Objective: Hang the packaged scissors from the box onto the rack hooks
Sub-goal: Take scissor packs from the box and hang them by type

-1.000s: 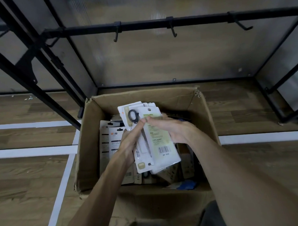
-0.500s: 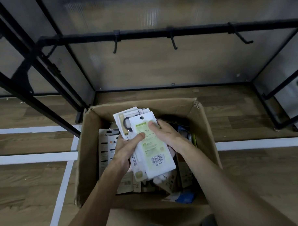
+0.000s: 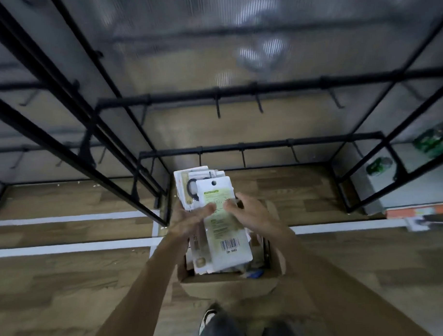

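Observation:
I hold a stack of packaged scissors (image 3: 217, 218) in white cards, the top card back-side up with a barcode and a hang hole. My left hand (image 3: 189, 221) grips the stack from the left, thumb across the front. My right hand (image 3: 249, 214) grips it from the right, thumb on the top card. The stack is lifted above the cardboard box (image 3: 229, 284) on the floor, which it mostly hides. The black rack has a lower bar with hooks (image 3: 243, 157) just beyond the stack and a higher bar with hooks (image 3: 217, 105) further up.
Black frame posts (image 3: 71, 148) slant across the left. A translucent panel backs the rack. White tape lines (image 3: 67, 246) cross the wooden floor. Green packages (image 3: 433, 140) hang at the far right. My shoes (image 3: 221, 323) stand behind the box.
I have stood up: the view rose and now shows two hook bars. Both hands lifted the stack out of the box, keeping their grip.

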Demonstrator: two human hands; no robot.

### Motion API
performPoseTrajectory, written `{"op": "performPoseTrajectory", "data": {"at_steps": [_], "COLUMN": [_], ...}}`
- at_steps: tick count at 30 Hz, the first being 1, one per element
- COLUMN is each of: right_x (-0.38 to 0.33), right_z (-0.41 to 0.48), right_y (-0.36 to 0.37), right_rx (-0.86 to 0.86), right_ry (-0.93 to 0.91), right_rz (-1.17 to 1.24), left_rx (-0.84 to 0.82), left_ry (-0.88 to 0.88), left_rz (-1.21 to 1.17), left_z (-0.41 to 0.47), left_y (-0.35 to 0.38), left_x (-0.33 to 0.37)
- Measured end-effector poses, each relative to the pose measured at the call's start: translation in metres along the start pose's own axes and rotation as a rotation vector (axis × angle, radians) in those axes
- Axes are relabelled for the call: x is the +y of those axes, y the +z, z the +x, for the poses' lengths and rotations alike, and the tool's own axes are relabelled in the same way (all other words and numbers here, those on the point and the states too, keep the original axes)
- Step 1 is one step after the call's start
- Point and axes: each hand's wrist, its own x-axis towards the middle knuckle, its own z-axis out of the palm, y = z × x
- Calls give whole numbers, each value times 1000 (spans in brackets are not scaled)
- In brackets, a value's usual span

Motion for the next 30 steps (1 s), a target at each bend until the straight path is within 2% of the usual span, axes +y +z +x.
{"op": "performPoseTrajectory", "data": {"at_steps": [5,9,12,15,18,25,30], "right_x": [-123,-202,-240,-262,-283,-327,-342], "right_z": [-93,-170,-229,-273,-298,-344,-377], "right_y": [-65,-111,-139,-151,-153,-133,-120], "right_rx": [17,39,124,186,215,237,381], "right_ry": [-66,-158,-374,-667,-812,-916,-989], "right_rz": [-127,-298,-493,-913,-1163,-1126,-1133], "left_rx": [41,-71,-135,-102,-95,-189,-303], "left_ry": [26,69,55,32,35,-1,-56], "left_rz": [7,-21,-27,-77,-44,-252,-403], "left_z": [-92,-172,-227,-264,-292,-346,-371], "left_y": [5,-3,-7,-12,-22,-64,-80], "left_x": [127,213,264,295,315,327,324]}}
